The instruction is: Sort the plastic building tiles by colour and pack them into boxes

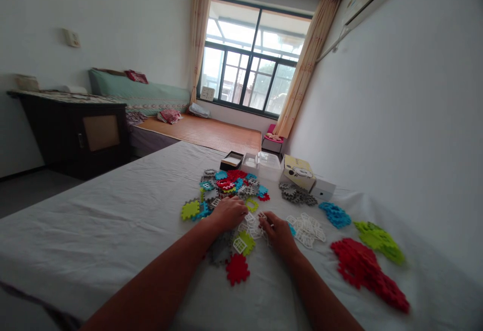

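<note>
My left hand point(231, 211) is at the near edge of a mixed heap of toothed plastic building pieces point(237, 175), its fingers curled and closed. What they hold, if anything, is hidden. My right hand point(278, 233) pinches a small white window-frame piece point(262, 215) between thumb and fingers. Several more white window pieces point(253, 228) lie loose between the hands. Closer to me are a lime green toothed piece point(248, 243) with a white window piece point(239, 245) on it, and a red toothed piece point(237, 269). Beside my right hand is a pile of white window pieces point(307, 229).
Sorted piles of grey point(297, 194), blue point(335, 214), lime green point(379, 240) and red point(366, 270) pieces line the right side. A black box point(231, 160), a clear plastic tub point(268, 165) and a yellow box point(299, 172) stand behind. A white cloth point(113, 220) covers the table.
</note>
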The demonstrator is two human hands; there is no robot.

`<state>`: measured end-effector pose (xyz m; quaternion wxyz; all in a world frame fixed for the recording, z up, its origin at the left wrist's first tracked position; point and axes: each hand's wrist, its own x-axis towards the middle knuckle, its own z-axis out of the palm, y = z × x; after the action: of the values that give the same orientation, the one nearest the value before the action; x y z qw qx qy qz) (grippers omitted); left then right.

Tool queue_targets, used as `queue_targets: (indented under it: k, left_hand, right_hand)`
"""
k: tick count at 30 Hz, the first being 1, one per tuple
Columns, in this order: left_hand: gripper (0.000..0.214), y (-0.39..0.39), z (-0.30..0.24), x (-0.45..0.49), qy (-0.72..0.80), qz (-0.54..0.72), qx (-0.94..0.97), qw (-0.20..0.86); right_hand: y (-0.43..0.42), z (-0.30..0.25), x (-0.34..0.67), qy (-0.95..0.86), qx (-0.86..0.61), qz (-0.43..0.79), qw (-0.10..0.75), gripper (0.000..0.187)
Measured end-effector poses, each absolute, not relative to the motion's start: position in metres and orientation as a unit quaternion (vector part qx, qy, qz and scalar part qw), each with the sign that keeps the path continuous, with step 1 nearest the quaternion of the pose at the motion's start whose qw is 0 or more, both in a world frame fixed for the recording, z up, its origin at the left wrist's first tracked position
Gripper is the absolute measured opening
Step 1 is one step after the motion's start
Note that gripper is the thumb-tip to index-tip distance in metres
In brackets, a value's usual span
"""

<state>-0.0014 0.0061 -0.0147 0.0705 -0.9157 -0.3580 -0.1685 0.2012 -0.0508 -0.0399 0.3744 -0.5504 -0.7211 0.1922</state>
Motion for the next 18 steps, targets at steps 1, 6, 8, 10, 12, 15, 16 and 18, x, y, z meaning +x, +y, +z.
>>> queue_targets:
  k: [1,6,8,10,12,15,16,18]
  left_hand:
    - [0.018,0.0062,-0.0149,-0.0014,-0.358,-0.168,-0.916,0.07]
    - [0.018,0.0059,-0.0142,-0.0017,-0.357,-0.165,-0.917,0.067]
    - [0.018,0.0057,-0.014,-0.0018,-0.356,-0.164,-0.918,0.067]
    - [0.018,0.0057,-0.0139,-0.0018,-0.355,-0.162,-0.918,0.067]
    - [0.017,0.0057,-0.0139,-0.0018,-0.356,-0.162,-0.918,0.065]
    - [0.018,0.0056,-0.0133,-0.0017,-0.357,-0.161,-0.918,0.061]
    - [0.019,0.0054,-0.013,-0.0017,-0.356,-0.16,-0.919,0.061]
    - [0.019,0.0048,-0.0121,-0.0017,-0.355,-0.158,-0.919,0.062]
  right_hand:
    - [-0.0507,-0.0401,0.2007,-0.723,-0.552,0.182,0.373,0.033]
    - [-0.0474,-0.0408,0.2028,-0.734,-0.541,0.105,0.397,0.034]
    - [-0.0458,-0.042,0.2053,-0.729,-0.542,0.113,0.403,0.033]
    - [-0.045,-0.0436,0.2073,-0.721,-0.553,0.126,0.398,0.032]
    - [-0.0452,-0.0448,0.2081,-0.715,-0.566,0.127,0.39,0.032]
    - [-0.0461,-0.0456,0.2079,-0.715,-0.571,0.123,0.384,0.032]
    - [-0.0464,-0.0457,0.2077,-0.716,-0.569,0.124,0.385,0.031]
    - [-0.0467,-0.0462,0.2075,-0.716,-0.566,0.13,0.387,0.031]
